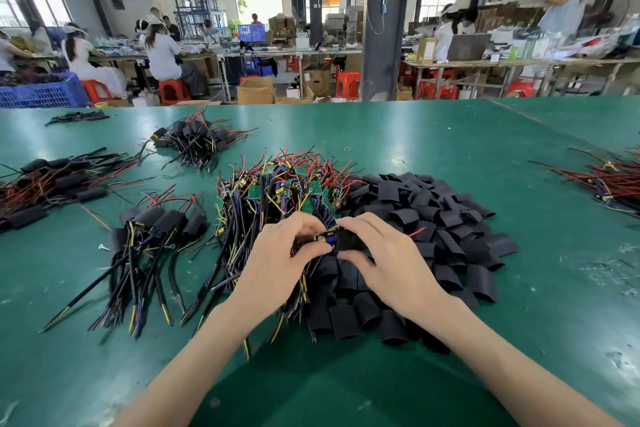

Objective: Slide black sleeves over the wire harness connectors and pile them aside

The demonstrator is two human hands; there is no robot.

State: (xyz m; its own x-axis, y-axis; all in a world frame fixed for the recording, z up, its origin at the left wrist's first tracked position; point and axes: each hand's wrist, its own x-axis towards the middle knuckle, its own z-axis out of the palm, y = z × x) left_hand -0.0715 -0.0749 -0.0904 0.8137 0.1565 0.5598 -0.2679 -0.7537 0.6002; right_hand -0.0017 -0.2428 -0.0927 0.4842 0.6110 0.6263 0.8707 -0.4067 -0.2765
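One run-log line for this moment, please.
phase: sleeving | left hand: pinches harness connector | right hand: holds black sleeve at its end | sleeve pile: right | finished pile: left

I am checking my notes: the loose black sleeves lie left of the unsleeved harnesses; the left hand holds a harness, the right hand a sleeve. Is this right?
Not quite: the head view shows the loose black sleeves right of the unsleeved harnesses, not left. The left hand does hold a harness, the right hand a sleeve.
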